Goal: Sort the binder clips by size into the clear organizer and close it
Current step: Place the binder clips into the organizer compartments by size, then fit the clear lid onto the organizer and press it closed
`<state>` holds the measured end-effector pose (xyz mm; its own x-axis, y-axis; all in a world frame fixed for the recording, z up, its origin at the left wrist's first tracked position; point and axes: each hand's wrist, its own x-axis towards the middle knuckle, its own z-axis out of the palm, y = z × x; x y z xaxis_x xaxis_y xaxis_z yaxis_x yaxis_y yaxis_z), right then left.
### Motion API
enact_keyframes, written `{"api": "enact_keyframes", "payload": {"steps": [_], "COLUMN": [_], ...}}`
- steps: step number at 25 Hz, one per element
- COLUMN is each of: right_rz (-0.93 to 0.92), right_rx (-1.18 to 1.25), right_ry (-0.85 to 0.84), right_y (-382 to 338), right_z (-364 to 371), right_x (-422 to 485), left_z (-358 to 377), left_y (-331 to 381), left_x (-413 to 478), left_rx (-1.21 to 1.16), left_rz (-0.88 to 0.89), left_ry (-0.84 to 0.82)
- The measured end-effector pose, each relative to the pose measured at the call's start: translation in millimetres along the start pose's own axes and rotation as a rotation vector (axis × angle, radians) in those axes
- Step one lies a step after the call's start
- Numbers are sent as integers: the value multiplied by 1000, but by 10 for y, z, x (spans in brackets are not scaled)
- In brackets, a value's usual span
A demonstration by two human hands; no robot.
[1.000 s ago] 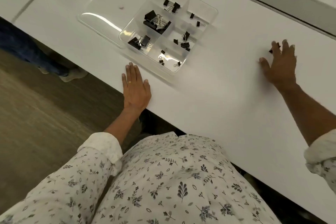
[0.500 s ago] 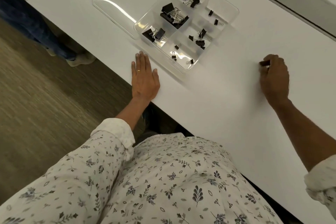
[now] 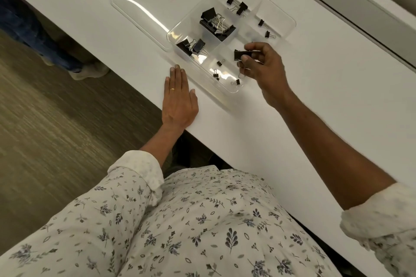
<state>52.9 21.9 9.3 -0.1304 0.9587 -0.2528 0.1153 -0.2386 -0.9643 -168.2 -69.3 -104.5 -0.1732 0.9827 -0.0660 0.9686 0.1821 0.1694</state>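
White table, a broad band from 10 o'clock down to 4 o'clock. Patterned shirt across 6 o'clock, sleeves rolled at both forearms. Grey-brown floor at 9 o'clock, with another person's legs in blue jeans at 10 o'clock, beside the table edge. Grey hatch set into the tabletop at 2 o'clock, well apart from everything else.

Clear organizer on the table at 12 to 1 o'clock, open, split into compartments. Lid flat on the table at 11 o'clock, meeting the tray along its 9 o'clock side.

Left hand just off centre toward 11 o'clock, palm down at the table edge, fingers straight and pressed together, holding nothing. Fingertips just beside the organizer's 7 o'clock corner; contact not clear. Right hand at 1 o'clock, over the organizer's 4 o'clock side, fingertips pinching a held clip, black body sticking out toward 9 o'clock. Cannot tell whether it touches the tray.

Inside the tray:
- Large clips heaped in the compartment toward 10 o'clock.
- Two medium clips in the 8 o'clock corner.
- Two far clips at 12 o'clock.
- Two small clips at 2 o'clock.
- Three tiny clips along the 6 o'clock edge.

Gold ring on a finger of the left hand.
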Motion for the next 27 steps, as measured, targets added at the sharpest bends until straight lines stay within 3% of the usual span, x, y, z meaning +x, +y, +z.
{"api": "enact_keyframes", "payload": {"steps": [10,17,20,27], "right_rz": [-65,-301,-465,-466], "right_rx": [-185,-461,-575,-752], "right_ry": [-146,-35,-59,-79], "right_y": [-258,-158,21,48], "right_z": [941,886,901,1407], "right_x": [395,247,183,266], "left_z": [-28,-14,-34,-395], "left_y": [-13,-137,-284,-1055], "left_x": [-14,6,11,784], "left_rx": [-25,-45,-65,-139], "left_rz": [10,64,95,-16], "left_ry": [-31,-75,-72,52]}}
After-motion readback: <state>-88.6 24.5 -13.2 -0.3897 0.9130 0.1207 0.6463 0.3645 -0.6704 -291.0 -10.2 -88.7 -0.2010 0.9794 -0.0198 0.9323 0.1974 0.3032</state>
